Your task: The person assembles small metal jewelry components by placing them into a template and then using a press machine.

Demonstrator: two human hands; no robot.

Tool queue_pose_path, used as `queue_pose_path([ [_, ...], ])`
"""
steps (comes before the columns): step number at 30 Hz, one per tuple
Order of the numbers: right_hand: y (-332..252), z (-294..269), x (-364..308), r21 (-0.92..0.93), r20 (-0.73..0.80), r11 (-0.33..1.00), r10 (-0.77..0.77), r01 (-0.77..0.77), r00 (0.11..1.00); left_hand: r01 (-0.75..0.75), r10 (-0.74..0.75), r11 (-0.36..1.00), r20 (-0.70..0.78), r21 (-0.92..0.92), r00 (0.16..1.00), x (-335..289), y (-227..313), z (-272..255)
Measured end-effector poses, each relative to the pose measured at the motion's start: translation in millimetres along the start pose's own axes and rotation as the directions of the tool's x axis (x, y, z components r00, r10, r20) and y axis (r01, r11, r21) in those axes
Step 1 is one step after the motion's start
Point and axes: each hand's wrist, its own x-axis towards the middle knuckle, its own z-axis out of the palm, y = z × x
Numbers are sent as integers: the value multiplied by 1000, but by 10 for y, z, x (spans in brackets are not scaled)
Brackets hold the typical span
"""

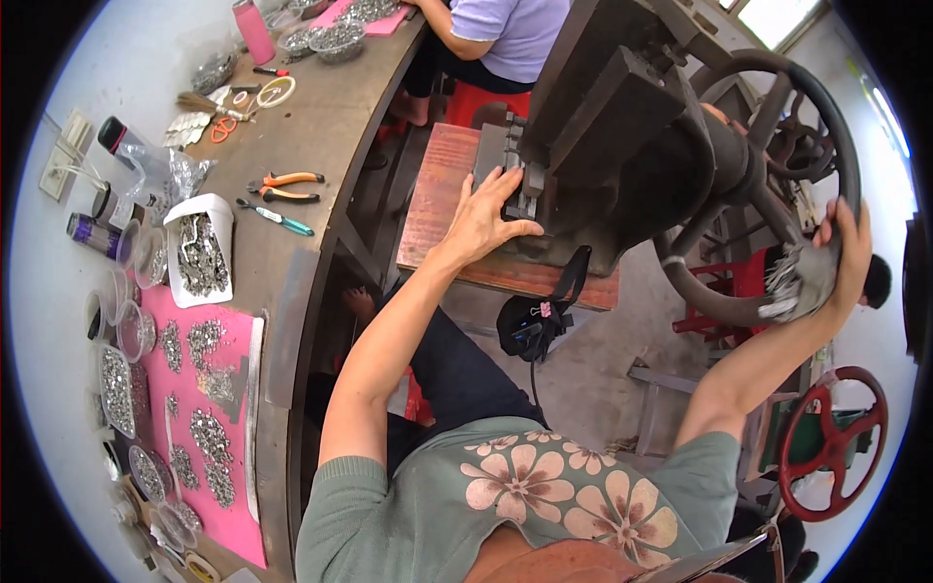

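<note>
My left hand (483,216) lies against the metal die block (526,190) of a dark hand-operated screw press (622,146). Its fingers are stretched out and the thumb stands apart; any small piece under the fingertips is hidden. My right hand (851,255) is closed around the rim of the press's big handwheel (844,126), where a grey-white rag (805,282) is wrapped. The press stands on a reddish wooden board (439,199). A black pouch with a strap (530,328) hangs at the board's near edge.
On the left bench (282,228) lie orange-handled pliers (285,188), teal-handled pliers (277,218) and a white tray of metal pieces (201,251). Piles of small metal parts cover a pink sheet (248,428). A co-worker (505,39) sits beyond. A red handwheel (834,442) stands at right.
</note>
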Motion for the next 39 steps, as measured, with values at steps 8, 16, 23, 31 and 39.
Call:
queue_pose_path([
  [8, 298, 348, -774, -157, -251, 983, -137, 100, 958, -14, 14, 1000, 7, -8, 1000, 69, 10, 45],
  [16, -301, -31, 574, -332, 62, 943, -1, 22, 998, -3, 3, 1000, 6, -15, 1000, 22, -4, 62],
  [23, 892, 616, -1144, -360, -549, 921, -336, 145, 766, -75, 72, 995, 41, 71, 997, 35, 5, 19],
  [31, -8, 153, 70, -397, -184, 871, -386, 290, 904, -94, -51, 742, -195, -664, 979, 719, -646, -49],
  [39, 60, -329, 695, -553, -77, 750, -480, 363, 874, -4, -14, 994, 171, 109, 985, 460, -102, -429],
])
